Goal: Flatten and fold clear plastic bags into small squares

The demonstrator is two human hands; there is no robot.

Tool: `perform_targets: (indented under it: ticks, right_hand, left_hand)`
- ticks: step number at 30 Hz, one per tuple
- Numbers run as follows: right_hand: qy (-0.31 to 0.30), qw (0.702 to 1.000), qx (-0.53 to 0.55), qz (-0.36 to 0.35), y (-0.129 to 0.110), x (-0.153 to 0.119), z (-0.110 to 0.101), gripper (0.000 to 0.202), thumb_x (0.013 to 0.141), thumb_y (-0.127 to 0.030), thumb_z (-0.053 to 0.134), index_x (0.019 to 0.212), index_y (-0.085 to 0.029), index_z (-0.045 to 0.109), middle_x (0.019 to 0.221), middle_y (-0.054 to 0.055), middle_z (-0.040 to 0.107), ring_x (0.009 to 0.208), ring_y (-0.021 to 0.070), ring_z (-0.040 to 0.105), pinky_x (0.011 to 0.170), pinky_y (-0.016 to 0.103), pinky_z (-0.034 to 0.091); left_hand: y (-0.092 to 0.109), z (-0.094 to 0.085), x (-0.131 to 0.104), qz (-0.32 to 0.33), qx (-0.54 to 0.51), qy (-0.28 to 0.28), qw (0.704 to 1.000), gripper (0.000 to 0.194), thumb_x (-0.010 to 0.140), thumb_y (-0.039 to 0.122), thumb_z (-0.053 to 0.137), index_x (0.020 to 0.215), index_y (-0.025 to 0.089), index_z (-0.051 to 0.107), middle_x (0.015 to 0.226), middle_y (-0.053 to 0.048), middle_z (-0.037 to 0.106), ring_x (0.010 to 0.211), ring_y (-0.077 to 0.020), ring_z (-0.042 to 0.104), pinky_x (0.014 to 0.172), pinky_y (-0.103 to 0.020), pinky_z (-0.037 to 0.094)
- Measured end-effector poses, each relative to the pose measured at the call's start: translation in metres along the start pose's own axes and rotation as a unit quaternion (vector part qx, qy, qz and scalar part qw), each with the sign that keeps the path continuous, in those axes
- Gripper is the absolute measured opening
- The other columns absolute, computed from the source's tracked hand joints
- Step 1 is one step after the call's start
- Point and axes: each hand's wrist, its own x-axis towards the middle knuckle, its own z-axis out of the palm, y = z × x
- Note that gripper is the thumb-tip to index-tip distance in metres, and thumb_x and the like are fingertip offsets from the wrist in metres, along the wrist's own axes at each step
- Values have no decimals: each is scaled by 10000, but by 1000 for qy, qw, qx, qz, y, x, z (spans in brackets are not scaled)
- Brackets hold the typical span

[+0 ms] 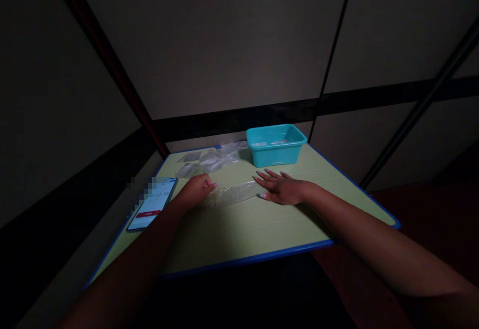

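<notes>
A clear plastic bag lies stretched flat across the middle of the table, between my two hands. My left hand is closed at the bag's left end, its fingers curled with the thumb pointing right. At the other end my right hand rests with fingers spread, palm down, over the bag's right edge. Just behind the right hand stands a turquoise plastic basket, with something pale and clear inside that I cannot make out.
More clear plastic bags lie in a loose heap at the back left of the table, which has a blue edge. A phone with a lit screen lies beside my left forearm. Cabinet panels rise right behind the table.
</notes>
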Motion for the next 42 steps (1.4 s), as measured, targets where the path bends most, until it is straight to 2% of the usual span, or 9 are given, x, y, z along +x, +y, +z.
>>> perform_targets:
  ticks: [4, 14, 20, 27, 34, 42]
  right_hand:
    - [7, 1000, 17, -4, 1, 0, 0, 693, 916, -565, 315, 1501, -265, 95, 1558, 46, 23, 1417, 314, -34, 1090, 630, 80]
    - [10, 1000, 3, -6, 4, 1, 3, 708, 916, -568, 305, 1502, -239, 84, 1558, 46, 12, 1419, 313, -36, 1089, 631, 89]
    - [5, 1000, -3, -1, 2, 1, 2, 703, 921, -564, 291, 1503, -229, 85, 1558, 52, 11, 1420, 306, -33, 1096, 616, 83]
    - [3, 1000, -16, -2, 3, 1, 3, 712, 920, -566, 284, 1505, -214, 81, 1558, 62, -7, 1420, 316, -28, 1087, 625, 96]
    - [8, 1000, -20, -6, 7, 3, 6, 719, 913, -594, 260, 1505, -235, 70, 1558, 44, -6, 1422, 307, -34, 1092, 621, 97]
    - [1, 1000, -22, 1, 6, 2, 4, 715, 916, -581, 273, 1506, -233, 68, 1559, 44, -10, 1421, 309, -36, 1098, 611, 95]
  left_hand:
    - [-2, 1, 1, 4, 5, -6, 1000, 237, 758, 380, 520, 609, 205, 460, 654, -12, 505, 661, -175, 478, 595, -264, 324]
    - [-6, 3, 3, 14, 11, -10, 1000, 241, 781, 351, 473, 592, 204, 447, 669, -25, 519, 672, -183, 485, 611, -277, 328]
    - [-4, 2, 2, 9, -1, -18, 1000, 279, 757, 425, 516, 599, 208, 439, 634, -1, 482, 630, -166, 456, 568, -264, 305]
    - [-4, 1, 4, 4, 14, -65, 998, 318, 705, 495, 570, 630, 201, 475, 673, 2, 512, 649, -160, 468, 568, -251, 305]
    - [-4, 1, 5, 49, 52, -95, 993, 343, 656, 502, 613, 637, 201, 449, 706, -7, 512, 689, -181, 474, 582, -261, 290]
    - [-4, 1, 4, 96, 48, -94, 990, 281, 739, 440, 506, 613, 199, 433, 694, -12, 486, 702, -182, 463, 609, -270, 294]
